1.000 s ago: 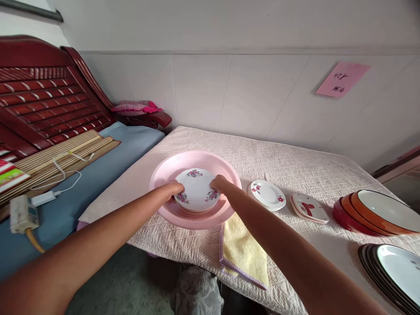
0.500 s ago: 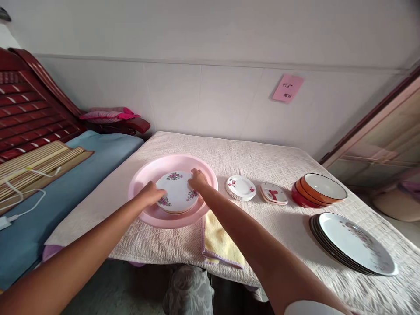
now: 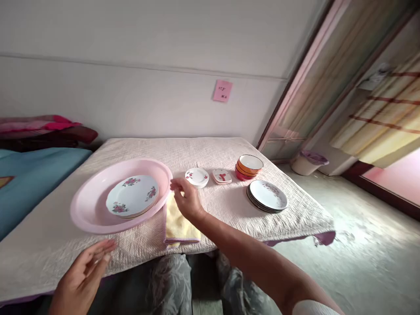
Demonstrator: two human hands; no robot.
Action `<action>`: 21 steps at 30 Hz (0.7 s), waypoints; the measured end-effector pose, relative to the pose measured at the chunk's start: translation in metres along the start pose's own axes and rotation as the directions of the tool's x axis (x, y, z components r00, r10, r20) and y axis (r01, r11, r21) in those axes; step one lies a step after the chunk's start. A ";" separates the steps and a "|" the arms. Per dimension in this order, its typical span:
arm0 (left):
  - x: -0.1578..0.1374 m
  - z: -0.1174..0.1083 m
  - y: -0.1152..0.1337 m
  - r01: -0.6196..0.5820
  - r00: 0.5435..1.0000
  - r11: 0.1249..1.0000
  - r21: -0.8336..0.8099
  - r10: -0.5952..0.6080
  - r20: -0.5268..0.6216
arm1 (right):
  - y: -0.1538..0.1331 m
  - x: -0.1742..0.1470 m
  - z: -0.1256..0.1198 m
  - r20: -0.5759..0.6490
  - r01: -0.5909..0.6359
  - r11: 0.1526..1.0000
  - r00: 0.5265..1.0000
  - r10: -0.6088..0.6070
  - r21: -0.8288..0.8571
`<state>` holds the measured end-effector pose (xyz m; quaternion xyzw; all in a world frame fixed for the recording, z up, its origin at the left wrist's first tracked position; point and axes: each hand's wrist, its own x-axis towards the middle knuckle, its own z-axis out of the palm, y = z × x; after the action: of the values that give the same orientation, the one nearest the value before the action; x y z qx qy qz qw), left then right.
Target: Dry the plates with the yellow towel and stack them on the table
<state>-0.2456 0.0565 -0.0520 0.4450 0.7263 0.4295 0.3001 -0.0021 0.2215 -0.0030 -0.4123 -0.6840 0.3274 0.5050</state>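
Observation:
A stack of white plates with purple flowers (image 3: 133,194) rests in a pink plastic basin (image 3: 88,205). My left hand (image 3: 83,273) is in front of the basin, blurred a little, with thumb and fingers apart and nothing in them. Just right of the basin's rim, my right hand (image 3: 187,200) hangs above a folded yellow cloth (image 3: 180,225), its fingers loosely bent and holding nothing. Close behind that hand stand small white plates with red flowers (image 3: 197,176).
Right of the small plates are square dishes (image 3: 222,176), a stack of orange and red bowls (image 3: 250,164) and dark-edged oval plates (image 3: 267,194). All stand on a quilted cloth-covered table (image 3: 226,218). A pink note (image 3: 222,90) is on the wall. A bin (image 3: 306,162) stands at the right.
Both my hands have let go of the flowered plates, which stay in the basin. The left hand has come down toward me, the right has moved out past the rim. The view has turned right.

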 end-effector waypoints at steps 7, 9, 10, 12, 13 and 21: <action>-0.041 0.054 0.055 0.014 0.998 0.997 -0.072 -0.010 0.057 | 0.022 -0.113 -0.129 -0.184 -0.292 0.956 0.940 0.287 -0.001; -0.046 0.078 0.072 -0.019 0.995 0.995 -0.094 0.028 0.100 | 0.037 -0.134 -0.165 -0.259 -0.368 0.929 0.895 0.363 0.028; -0.048 0.091 0.080 -0.024 0.990 0.994 -0.110 0.039 0.135 | 0.045 -0.143 -0.182 -0.287 -0.403 0.914 0.871 0.398 0.043; -0.053 0.118 0.096 -0.007 0.976 0.989 -0.148 0.039 0.213 | 0.060 -0.158 -0.214 -0.383 -0.445 0.894 0.818 0.429 0.050; -0.055 0.132 0.104 0.011 0.966 0.986 -0.164 0.032 0.258 | 0.066 -0.164 -0.230 -0.426 -0.450 0.892 0.799 0.425 0.046; -0.074 0.247 0.152 0.236 0.822 0.945 -0.228 -0.069 0.565 | 0.114 -0.168 -0.329 -0.662 -0.590 0.807 0.593 0.459 0.031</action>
<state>0.0472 0.1137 -0.0243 0.4408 0.5727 0.3586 0.5908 0.3659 0.1319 -0.0816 -0.7282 -0.3445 0.2334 0.5446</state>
